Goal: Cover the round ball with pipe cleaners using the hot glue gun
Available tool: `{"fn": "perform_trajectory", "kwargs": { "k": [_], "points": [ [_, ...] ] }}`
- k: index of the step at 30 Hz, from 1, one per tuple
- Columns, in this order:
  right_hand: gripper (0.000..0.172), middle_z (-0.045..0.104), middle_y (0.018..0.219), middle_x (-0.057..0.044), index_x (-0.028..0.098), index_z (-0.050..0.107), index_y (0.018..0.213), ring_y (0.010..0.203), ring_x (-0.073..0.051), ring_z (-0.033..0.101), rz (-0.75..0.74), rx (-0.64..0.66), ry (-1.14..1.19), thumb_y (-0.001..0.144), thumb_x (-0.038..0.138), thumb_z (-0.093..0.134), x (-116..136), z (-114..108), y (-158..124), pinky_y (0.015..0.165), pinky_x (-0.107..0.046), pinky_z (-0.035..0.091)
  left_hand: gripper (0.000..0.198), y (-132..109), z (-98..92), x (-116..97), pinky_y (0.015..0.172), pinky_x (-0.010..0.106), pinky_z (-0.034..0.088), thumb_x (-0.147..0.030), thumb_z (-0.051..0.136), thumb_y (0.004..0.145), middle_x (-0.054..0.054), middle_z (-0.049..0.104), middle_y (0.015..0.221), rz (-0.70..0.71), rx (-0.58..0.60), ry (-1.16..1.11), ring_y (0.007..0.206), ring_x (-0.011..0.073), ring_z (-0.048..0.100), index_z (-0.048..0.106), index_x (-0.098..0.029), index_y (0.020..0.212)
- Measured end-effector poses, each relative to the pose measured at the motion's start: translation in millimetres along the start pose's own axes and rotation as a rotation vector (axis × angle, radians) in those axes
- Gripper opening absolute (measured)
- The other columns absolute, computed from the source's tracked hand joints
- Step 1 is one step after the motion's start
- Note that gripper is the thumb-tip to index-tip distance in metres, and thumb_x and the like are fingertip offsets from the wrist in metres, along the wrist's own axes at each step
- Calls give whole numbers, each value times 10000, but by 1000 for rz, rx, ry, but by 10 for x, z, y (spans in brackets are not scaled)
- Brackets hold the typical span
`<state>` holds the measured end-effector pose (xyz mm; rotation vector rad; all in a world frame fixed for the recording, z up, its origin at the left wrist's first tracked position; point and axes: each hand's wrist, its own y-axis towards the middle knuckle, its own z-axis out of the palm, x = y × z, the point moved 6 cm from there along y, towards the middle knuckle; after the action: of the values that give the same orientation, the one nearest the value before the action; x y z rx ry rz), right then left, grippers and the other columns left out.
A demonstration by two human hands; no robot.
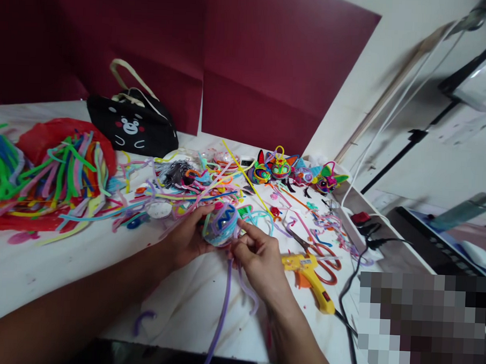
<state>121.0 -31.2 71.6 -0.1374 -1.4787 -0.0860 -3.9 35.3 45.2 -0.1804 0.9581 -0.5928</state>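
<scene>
My left hand [189, 234] is wrapped round the left side of a clear ball [219, 232] decorated with pipe cleaners. A dark blue zigzag shows on the ball, with light blue and purple strands around it. My right hand [261, 260] pinches a purple pipe cleaner [223, 310] against the ball's right side. One long purple length hangs toward the table's front edge, and a shorter curled end dangles below my right fingers. Just right of that hand lie a yellow hot glue gun [313, 279] and orange-handled scissors [326, 263].
Loose pipe cleaners [74, 169] heap on a red plastic sheet [64, 128] at left. Behind stand a black bag [135, 126] and several finished colourful figures [280, 167]. Scraps litter the table. A black cord [344, 299] and power strip [360, 218] lie at right.
</scene>
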Motion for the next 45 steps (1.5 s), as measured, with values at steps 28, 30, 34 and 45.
{"fn": "perform_trajectory", "kwargs": {
  "k": [28, 30, 34, 45],
  "points": [
    [645, 568, 485, 81, 37, 657, 1247, 422, -94, 462, -44, -44, -64, 670, 325, 680, 19, -62, -17, 494, -253, 396, 178, -36, -37, 6, 655, 459, 641, -258, 611, 891, 98, 777, 835, -23, -4, -35, 681, 263, 737, 715, -147, 982],
    [641, 579, 496, 75, 40, 659, 1248, 414, -90, 458, -53, -48, -56, 674, 325, 685, 19, -73, -17, 481, -250, 397, 161, -35, -41, -3, 657, 461, 641, -242, 612, 886, 98, 777, 837, -15, 4, -37, 681, 262, 736, 714, -146, 965],
    [636, 586, 502, 69, 33, 660, 1246, 411, -89, 458, -51, -47, -41, 678, 318, 689, 44, -85, -31, 462, -244, 401, 168, -37, -14, -43, 667, 440, 641, -215, 603, 888, 111, 779, 839, 8, 64, -32, 683, 256, 733, 729, -127, 958],
    [516, 541, 507, 65, 72, 715, 1197, 434, -76, 426, -103, -27, -54, 754, 333, 669, 219, -164, -159, 465, -221, 352, 125, -32, 37, -118, 639, 270, 617, -197, 788, 746, 61, 782, 795, 67, 314, 9, 685, 193, 716, 788, -153, 862]
  ]
}}
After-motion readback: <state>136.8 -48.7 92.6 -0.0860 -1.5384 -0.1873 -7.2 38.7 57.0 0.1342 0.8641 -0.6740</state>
